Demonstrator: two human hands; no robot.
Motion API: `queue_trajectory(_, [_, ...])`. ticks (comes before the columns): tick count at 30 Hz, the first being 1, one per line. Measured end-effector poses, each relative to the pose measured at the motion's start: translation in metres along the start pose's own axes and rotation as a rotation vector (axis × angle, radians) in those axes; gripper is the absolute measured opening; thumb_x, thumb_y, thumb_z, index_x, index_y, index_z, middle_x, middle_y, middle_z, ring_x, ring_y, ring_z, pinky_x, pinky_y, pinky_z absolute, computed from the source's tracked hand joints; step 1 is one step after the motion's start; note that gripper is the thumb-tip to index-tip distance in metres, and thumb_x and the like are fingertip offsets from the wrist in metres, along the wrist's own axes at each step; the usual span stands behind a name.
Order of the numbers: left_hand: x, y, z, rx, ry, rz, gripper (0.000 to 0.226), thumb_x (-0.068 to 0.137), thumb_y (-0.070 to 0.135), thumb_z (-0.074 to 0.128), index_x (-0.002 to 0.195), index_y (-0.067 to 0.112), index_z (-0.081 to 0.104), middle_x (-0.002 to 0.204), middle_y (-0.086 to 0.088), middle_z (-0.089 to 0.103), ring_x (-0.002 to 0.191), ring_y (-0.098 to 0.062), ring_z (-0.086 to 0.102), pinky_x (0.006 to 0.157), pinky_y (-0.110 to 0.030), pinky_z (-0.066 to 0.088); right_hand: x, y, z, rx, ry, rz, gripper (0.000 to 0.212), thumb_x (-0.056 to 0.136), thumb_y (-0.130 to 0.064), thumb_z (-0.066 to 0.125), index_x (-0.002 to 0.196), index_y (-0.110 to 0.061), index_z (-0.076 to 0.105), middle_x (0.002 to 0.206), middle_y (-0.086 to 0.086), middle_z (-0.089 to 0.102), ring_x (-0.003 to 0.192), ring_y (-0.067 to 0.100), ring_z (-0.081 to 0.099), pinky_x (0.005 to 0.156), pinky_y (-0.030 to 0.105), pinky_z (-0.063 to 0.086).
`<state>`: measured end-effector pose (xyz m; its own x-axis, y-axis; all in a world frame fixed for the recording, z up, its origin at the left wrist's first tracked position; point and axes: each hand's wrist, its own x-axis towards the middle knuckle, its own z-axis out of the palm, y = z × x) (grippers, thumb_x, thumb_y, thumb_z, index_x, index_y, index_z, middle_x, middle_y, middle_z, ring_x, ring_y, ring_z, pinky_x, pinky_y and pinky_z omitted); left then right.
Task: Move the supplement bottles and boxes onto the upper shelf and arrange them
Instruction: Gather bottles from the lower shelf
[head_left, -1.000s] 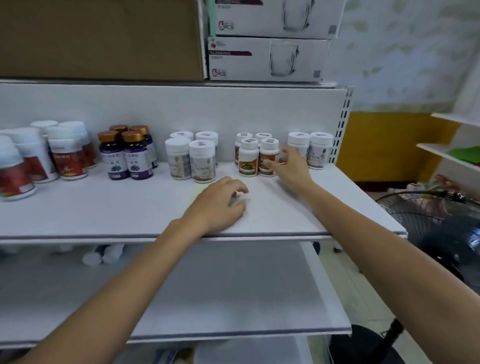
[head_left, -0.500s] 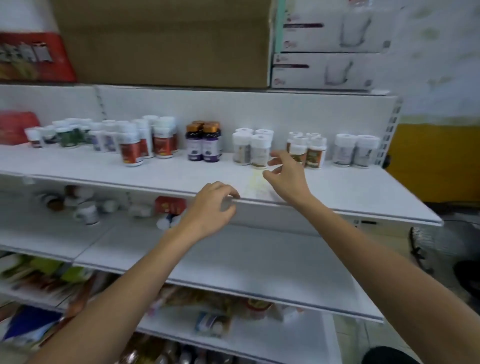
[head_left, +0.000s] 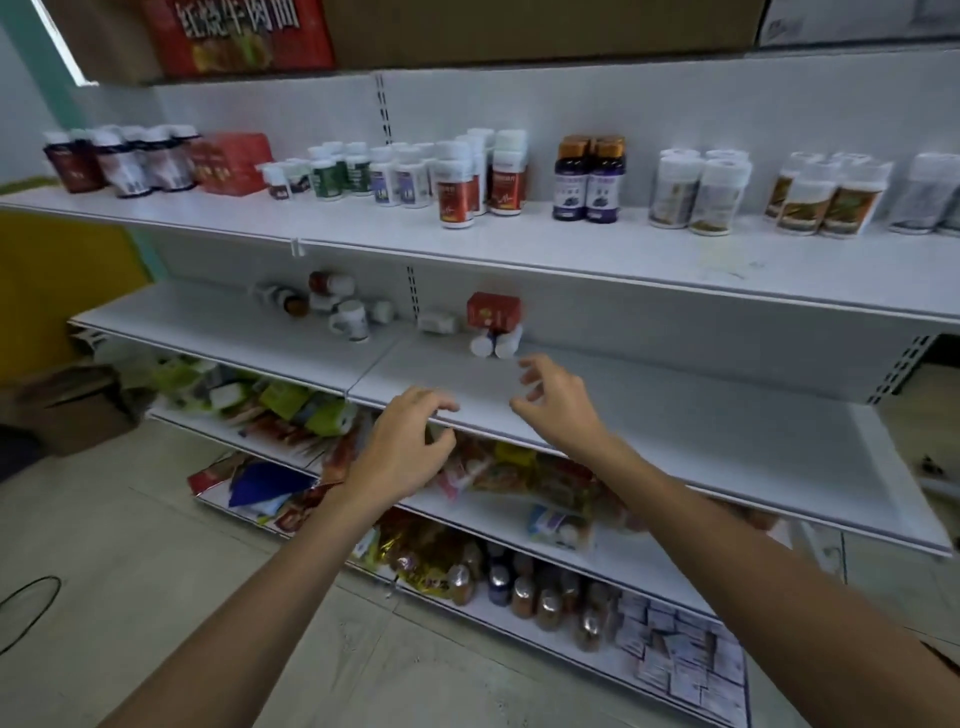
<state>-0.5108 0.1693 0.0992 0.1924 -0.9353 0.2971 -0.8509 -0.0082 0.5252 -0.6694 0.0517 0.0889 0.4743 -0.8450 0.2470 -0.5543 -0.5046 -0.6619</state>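
Our left hand (head_left: 402, 447) hangs at the centre of the frame over the front lip of the middle shelf (head_left: 675, 431), its fingers (head_left: 439, 404) loosely curled and spread, gripping nothing; whether the tips touch the shelf edge we cannot tell. Our right hand (head_left: 558, 405) is just beside it to the right, above the same shelf, fingers half open and bent, also empty. Ahead of the right hand, toward the back of the middle shelf, two white-capped bottles (head_left: 496, 343) lie on their sides beneath a small red box (head_left: 493, 310), with a small white box (head_left: 438, 322) just left of them. Further left on that shelf sits a loose cluster of tipped bottles (head_left: 332, 306). Across the upper part of the frame, the upper shelf (head_left: 597, 249) carries upright bottles standing in grouped rows, among them a purple-labelled pair (head_left: 587, 184) and a larger red box (head_left: 231, 162) at upper left.
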Motion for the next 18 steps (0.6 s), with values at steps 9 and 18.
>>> queue_trajectory(9, [0.033, -0.061, 0.044, -0.086, -0.071, -0.042, 0.027, 0.085, 0.012, 0.058, 0.112, 0.015, 0.059, 0.114, -0.002, 0.054, 0.111, -0.017, 0.048, 0.093, -0.03, 0.042, 0.047, 0.041, 0.052, 0.001, -0.031, 0.136, 0.044, 0.087, -0.021, 0.062, 0.127, -0.008, 0.05, 0.116, 0.009, 0.059, 0.095, 0.02, 0.056, 0.083, 0.031, 0.045])
queue_trajectory(18, [0.142, -0.141, 0.091, -0.082, -0.136, -0.075, 0.028, 0.087, 0.015, 0.06, 0.115, 0.014, 0.06, 0.118, -0.004, 0.056, 0.112, -0.018, 0.049, 0.086, -0.02, 0.033, 0.163, 0.092, 0.107, 0.012, -0.022, 0.286, 0.047, 0.087, -0.029, 0.064, 0.128, -0.01, 0.049, 0.125, 0.009, 0.054, 0.109, 0.022, 0.055, 0.085, 0.027, 0.041])
